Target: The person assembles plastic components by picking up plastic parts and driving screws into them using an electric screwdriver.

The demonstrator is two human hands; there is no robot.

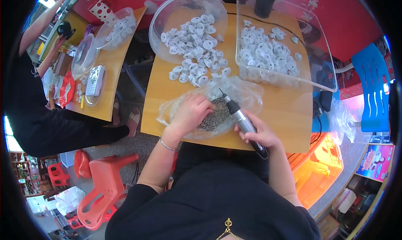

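Observation:
My left hand rests palm down in a shallow clear dish holding a heap of small dark screws, fingers curled into the heap. My right hand grips a grey and black electric screwdriver, its bit pointing up and away over the dish. Beyond the dish lies a loose pile of white round plastic parts, spilling from a tipped clear bowl. A clear rectangular tub at the right holds more of the white parts.
The wooden table ends just in front of my body. A second wooden table at the left carries bowls of white parts, and a person in black sits there. Red plastic stools stand at the lower left, a blue chair at the right.

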